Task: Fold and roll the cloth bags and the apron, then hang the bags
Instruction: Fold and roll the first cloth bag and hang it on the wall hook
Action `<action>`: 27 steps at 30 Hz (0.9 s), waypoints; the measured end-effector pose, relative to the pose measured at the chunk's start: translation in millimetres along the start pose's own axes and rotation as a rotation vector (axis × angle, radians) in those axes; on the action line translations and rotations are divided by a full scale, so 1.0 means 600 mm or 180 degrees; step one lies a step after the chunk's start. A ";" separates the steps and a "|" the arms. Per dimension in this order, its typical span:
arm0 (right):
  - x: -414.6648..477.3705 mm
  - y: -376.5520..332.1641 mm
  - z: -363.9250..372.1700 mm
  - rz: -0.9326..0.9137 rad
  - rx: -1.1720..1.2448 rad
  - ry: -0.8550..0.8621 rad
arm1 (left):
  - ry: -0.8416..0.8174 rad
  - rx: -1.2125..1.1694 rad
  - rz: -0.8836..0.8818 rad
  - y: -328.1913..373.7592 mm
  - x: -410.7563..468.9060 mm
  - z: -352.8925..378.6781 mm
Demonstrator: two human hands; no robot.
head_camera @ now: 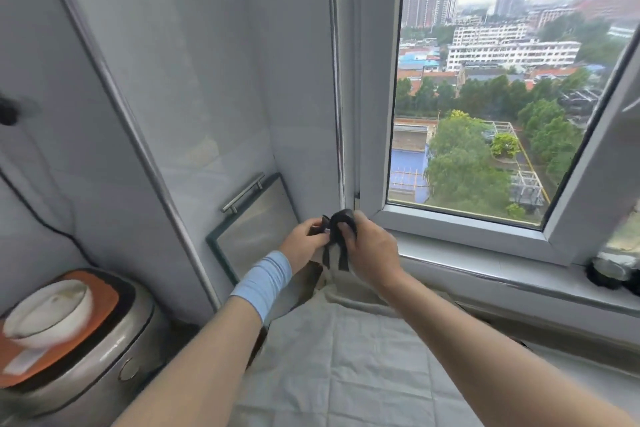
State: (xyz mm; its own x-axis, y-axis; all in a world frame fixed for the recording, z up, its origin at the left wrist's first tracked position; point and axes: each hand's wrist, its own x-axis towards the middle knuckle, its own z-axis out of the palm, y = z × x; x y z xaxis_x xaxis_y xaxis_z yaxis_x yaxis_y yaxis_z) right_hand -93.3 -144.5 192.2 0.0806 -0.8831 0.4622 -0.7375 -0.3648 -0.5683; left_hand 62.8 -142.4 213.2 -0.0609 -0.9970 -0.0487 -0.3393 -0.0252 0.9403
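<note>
Right now we have both hands up at the left corner of the window sill point(485, 274), working the black straps point(343, 218) of the pale cloth bag point(346, 350). Our left hand point(304, 239), a blue band at its wrist, pinches one strap end between thumb and fingers. Our right hand point(370, 253) is curled round the bunched loop of strap just beside it, the two hands almost touching. The rest of the bag trails down from them and spreads, creased, towards us.

To do this well, we judge, we should gather both straps into one even loop, bear the fabric's weight with the right hand and guide the loop with the left. A hook may sit on the window frame point(349, 149) behind the straps, but our fingers hide that spot and we cannot tell. The leaning glass panel point(256, 229) stands close on the left, so we should move gently there.
</note>
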 end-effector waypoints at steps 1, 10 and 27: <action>0.032 -0.027 -0.013 -0.0125 -0.0070 0.0029 | 0.0040 0.0112 0.0092 0.031 0.004 -0.031; 0.247 -0.207 -0.100 -0.0743 -0.0287 -0.0033 | 0.0545 0.0572 0.1399 0.231 0.048 -0.186; 0.506 -0.350 -0.261 -0.0622 0.0484 0.0570 | 0.1982 -0.0062 0.2045 0.509 0.201 -0.297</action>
State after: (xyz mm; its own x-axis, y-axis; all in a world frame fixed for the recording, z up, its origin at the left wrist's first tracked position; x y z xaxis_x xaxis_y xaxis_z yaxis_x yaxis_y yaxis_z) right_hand -18.9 -289.9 558.6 0.0817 -0.7307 0.6778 -0.6098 -0.5746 -0.5459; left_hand 119.1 -283.8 554.7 0.2888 -0.6784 0.6755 -0.3989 0.5562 0.7291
